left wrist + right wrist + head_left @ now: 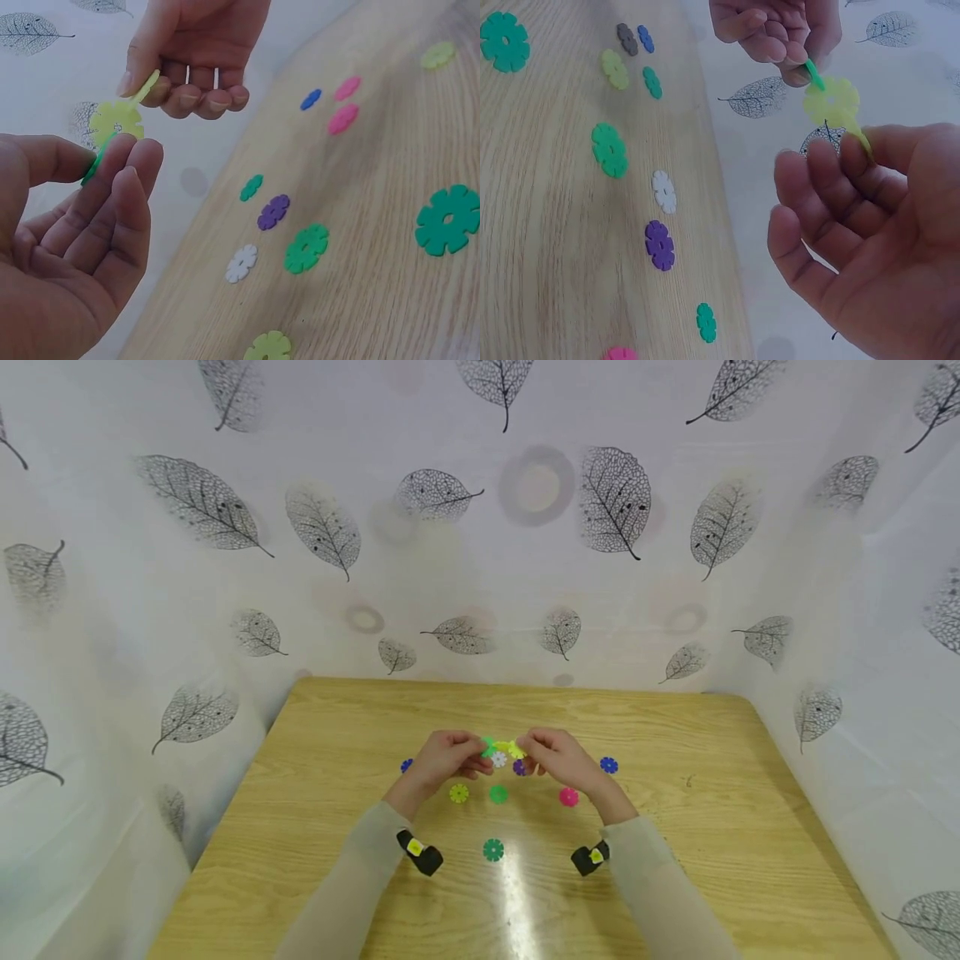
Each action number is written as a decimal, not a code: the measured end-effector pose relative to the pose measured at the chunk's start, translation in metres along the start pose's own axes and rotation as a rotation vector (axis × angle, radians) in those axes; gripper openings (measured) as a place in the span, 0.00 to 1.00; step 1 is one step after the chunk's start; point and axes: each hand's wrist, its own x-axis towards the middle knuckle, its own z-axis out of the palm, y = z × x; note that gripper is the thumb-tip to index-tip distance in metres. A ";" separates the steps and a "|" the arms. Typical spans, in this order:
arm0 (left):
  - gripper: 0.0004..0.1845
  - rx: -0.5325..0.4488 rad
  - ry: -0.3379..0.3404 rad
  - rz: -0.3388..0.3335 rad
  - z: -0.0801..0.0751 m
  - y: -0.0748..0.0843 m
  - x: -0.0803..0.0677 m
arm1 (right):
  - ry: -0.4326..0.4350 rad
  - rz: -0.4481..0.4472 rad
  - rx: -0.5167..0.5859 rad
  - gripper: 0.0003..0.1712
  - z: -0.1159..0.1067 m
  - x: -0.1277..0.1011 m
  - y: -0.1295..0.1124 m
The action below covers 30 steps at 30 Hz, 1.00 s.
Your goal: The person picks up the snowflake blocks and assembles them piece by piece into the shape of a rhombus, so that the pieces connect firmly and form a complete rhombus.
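Both hands are meeting above the middle of the table (675, 877), working a small chain of slotted flower discs. The left hand (444, 758) is pinching a green disc (811, 73) between thumb and fingertips, its other fingers lying loose; the right hand (561, 758) is nipping a thin yellow-green disc (146, 85) edge-on between thumb and forefinger, the rest of its fingers curled under. Between them a yellow disc (831, 100) is hanging, notched into both, though just how deep the slots are seated is hard to tell from here. This looks like the joining step: pieces being pressed slot into slot, held clear of the wood. The next move is calling for a steady squeeze along the notches, keeping the discs crossed at right angles so they bite. The discs are looking flat, petal-edged, with a hole in the centre. Loose ones are lying below the hands: a white disc (241, 263) and purple disc (273, 211) close under, a pink disc (568, 797) at 4 o'clock, a dark green disc (492, 850) at 6, blue discs (609, 765) at 3 and 9.
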 end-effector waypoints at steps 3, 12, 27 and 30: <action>0.17 0.005 -0.012 0.001 0.002 0.001 0.000 | 0.040 0.017 0.034 0.20 0.001 -0.002 -0.008; 0.13 -0.002 0.014 -0.007 0.006 0.002 0.001 | 0.143 0.117 0.120 0.17 0.005 0.000 -0.002; 0.13 0.014 -0.007 -0.003 0.004 -0.005 0.003 | 0.097 0.111 0.294 0.18 0.016 0.008 0.041; 0.13 -0.003 -0.016 -0.006 0.003 -0.005 0.004 | 0.108 0.097 0.307 0.18 0.018 0.008 0.041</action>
